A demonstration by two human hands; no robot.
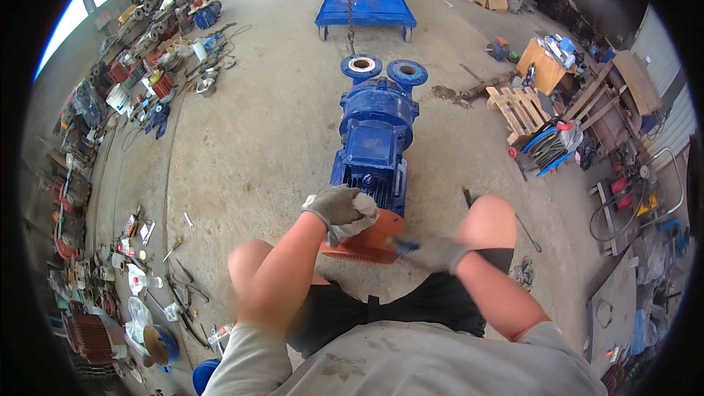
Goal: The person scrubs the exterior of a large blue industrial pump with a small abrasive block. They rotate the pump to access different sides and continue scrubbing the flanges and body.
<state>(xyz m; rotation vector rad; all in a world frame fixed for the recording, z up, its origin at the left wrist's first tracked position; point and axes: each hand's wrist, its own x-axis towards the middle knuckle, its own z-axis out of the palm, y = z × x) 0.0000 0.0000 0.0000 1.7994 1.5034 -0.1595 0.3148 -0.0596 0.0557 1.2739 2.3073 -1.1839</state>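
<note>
A blue pump with its electric motor (372, 148) lies lengthwise on the floor between my knees, its two round flanges at the far end. An orange fan cover (367, 240) sits at the motor's near end. My left hand (336, 207), in a grey glove, is closed at the cover's upper left, around a whitish bunched cloth (364, 205). My gloved right hand (434, 252) is smeared by motion at the cover's right edge. From its fingers a short dark blue tool (403, 245) points at the cover; its kind is too blurred to tell.
A chain (350, 7) hangs beyond the flanges, before a blue platform cart (367, 4). Tools and machine parts litter the left side, with a screwdriver (173, 248) and a wrench (188, 219) nearer. Rightward are a pallet (519, 111), a cable reel (548, 148) and a metal rod (529, 234).
</note>
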